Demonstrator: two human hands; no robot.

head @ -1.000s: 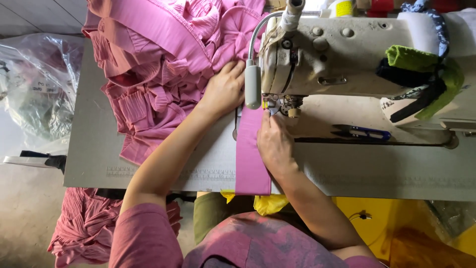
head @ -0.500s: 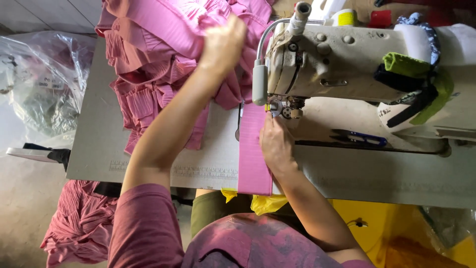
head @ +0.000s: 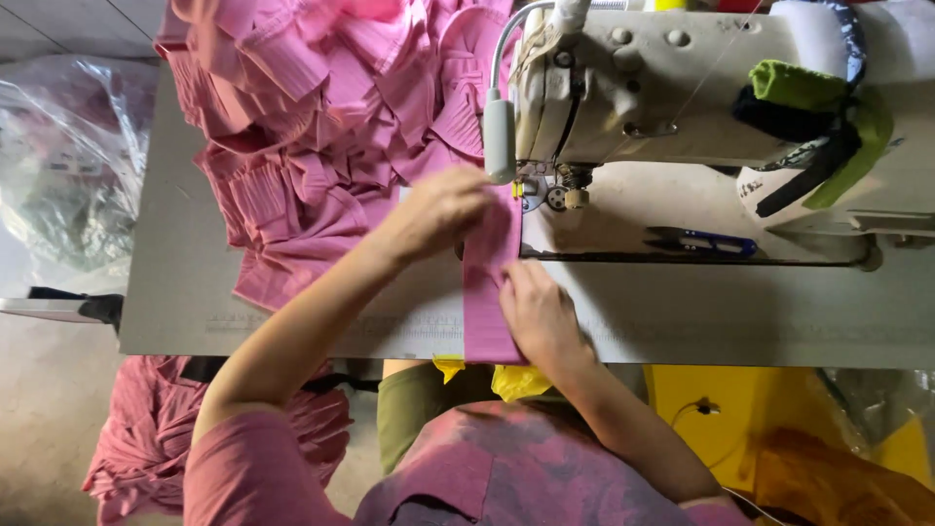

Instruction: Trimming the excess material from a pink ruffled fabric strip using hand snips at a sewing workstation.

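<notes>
The step looks like lining up a pink strip under the needle of the sewing machine. The strip lies flat on the bench, running from the near edge toward the needle. The left hand rests on its far end, fingers curled down on the cloth. The right hand presses its near right edge, fingers flat. Feeding it straight calls for both hands steady. A pink pile lies far left.

At the bottom of the frame we wear a faded pink short-sleeved shirt with darker blotches, both forearms bare, and olive-green trousers beneath.
</notes>
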